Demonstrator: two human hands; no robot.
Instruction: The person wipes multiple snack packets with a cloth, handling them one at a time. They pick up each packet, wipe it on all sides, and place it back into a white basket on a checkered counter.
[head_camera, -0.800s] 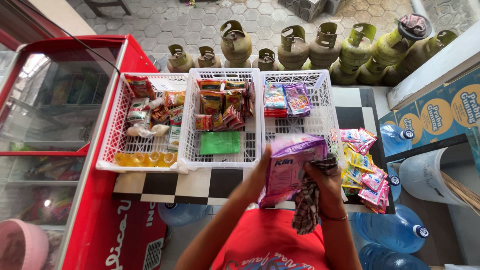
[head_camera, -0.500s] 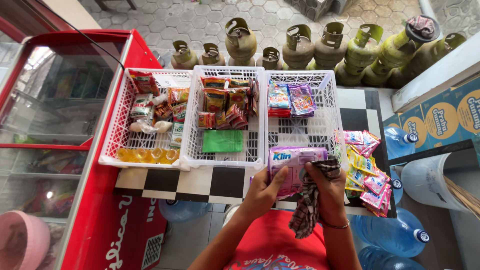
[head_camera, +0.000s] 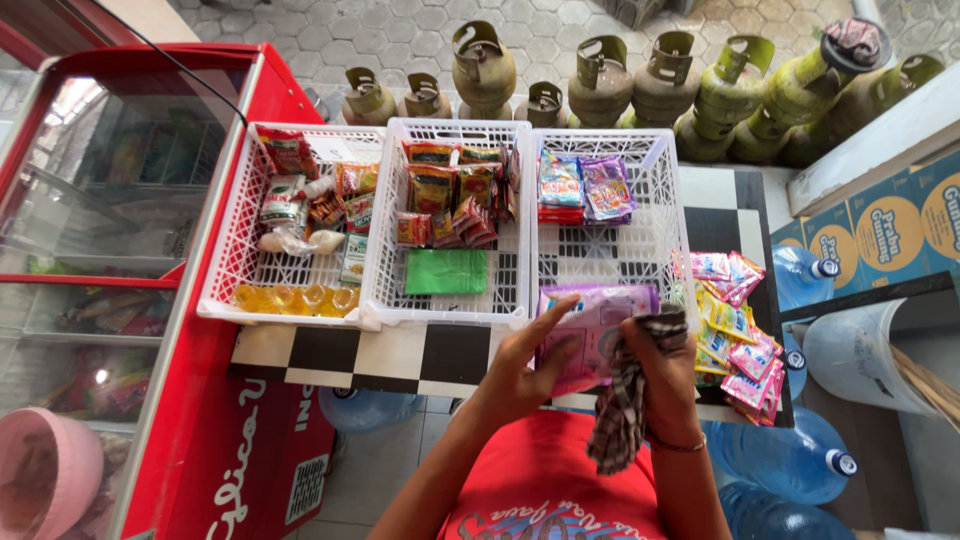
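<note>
My left hand grips the left side of a purple sachet pack, held flat just in front of the right white basket. My right hand holds the pack's right end together with a checked cloth that hangs down from the fingers. Inside the right basket lie two sachet bundles at the far end. The middle basket holds snack packets and a green pack. The left basket holds mixed packets.
All three baskets stand on a black-and-white checkered counter. Loose colourful sachets lie right of the baskets. A red glass-top freezer stands at left. Green gas cylinders line the far floor; water jugs and blue cartons are at right.
The purple pack has come down from upright to flat and low, near the front of the right basket. Both hands stayed on it, and the cloth still hangs from my right hand.
</note>
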